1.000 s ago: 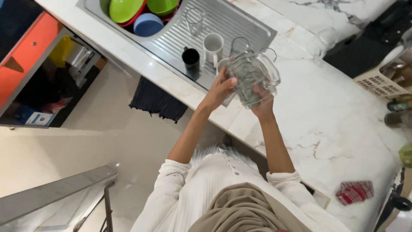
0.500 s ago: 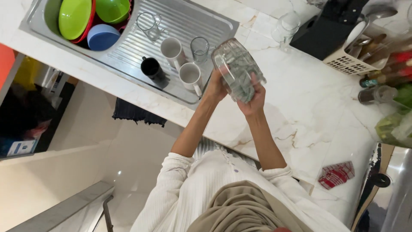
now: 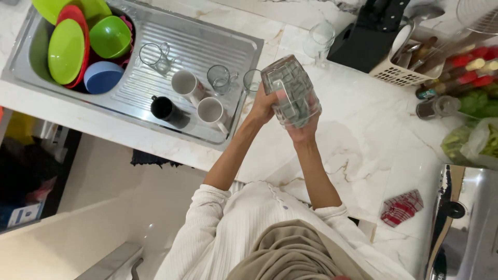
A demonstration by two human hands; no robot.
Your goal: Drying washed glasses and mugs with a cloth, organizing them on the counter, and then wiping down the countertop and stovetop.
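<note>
You hold a clear glass jug (image 3: 291, 91) up over the marble tabletop (image 3: 363, 140), just right of the sink's draining board (image 3: 197, 46), near the centre of the frame. It is tilted, base toward the camera, probably so you can turn and inspect it. Your left hand (image 3: 263, 103) grips its left side with fingers wrapped around the wall; your right hand (image 3: 303, 132) cups it from below, fingers closed on the glass. Both forearms rise from the lower middle, elbows bent. Mugs (image 3: 210, 110) rest on the board.

Mugs (image 3: 199, 98) on sink drainboard (image 3: 218, 49); bowls (image 3: 85, 46) in basin; knife block (image 3: 371, 33) behind.
</note>
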